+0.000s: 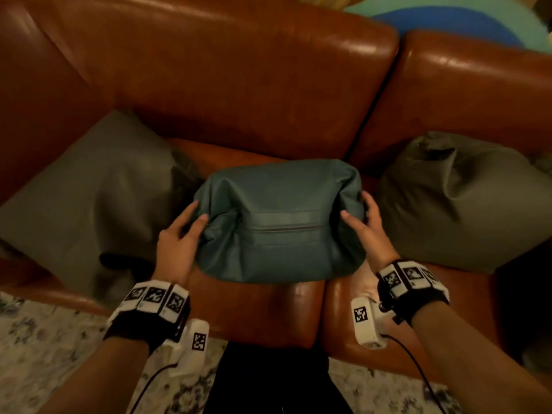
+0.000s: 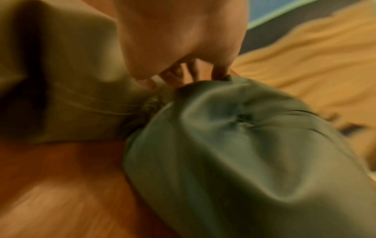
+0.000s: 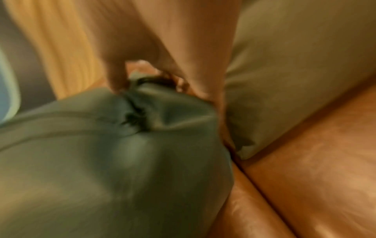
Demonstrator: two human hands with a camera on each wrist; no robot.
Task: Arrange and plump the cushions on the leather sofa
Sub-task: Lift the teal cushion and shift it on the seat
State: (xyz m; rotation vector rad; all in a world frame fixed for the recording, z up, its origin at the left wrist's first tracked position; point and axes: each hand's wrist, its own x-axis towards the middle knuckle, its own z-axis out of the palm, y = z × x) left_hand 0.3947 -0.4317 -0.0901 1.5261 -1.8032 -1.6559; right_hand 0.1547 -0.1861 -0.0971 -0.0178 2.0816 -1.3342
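Note:
A teal cushion (image 1: 277,222) with a zip on top lies on the brown leather sofa's seat (image 1: 254,312), squeezed in from both ends. My left hand (image 1: 198,212) presses its left end, fingers straight along the side and thumb on top. My right hand (image 1: 355,207) holds the right end, thumb on top and fingers curved round the bunched fabric. The blurred left wrist view shows my left hand (image 2: 183,77) touching the teal cushion (image 2: 244,161). The right wrist view shows my right hand (image 3: 146,75) with gathered fabric of the cushion (image 3: 101,161) between thumb and fingers.
An olive cushion (image 1: 89,198) leans in the sofa's left corner, and another olive cushion (image 1: 466,204) slumps on the right seat. The sofa's backrest (image 1: 239,85) rises behind. A patterned rug (image 1: 44,339) covers the floor in front. A blue and pale green round thing (image 1: 448,22) lies behind the sofa.

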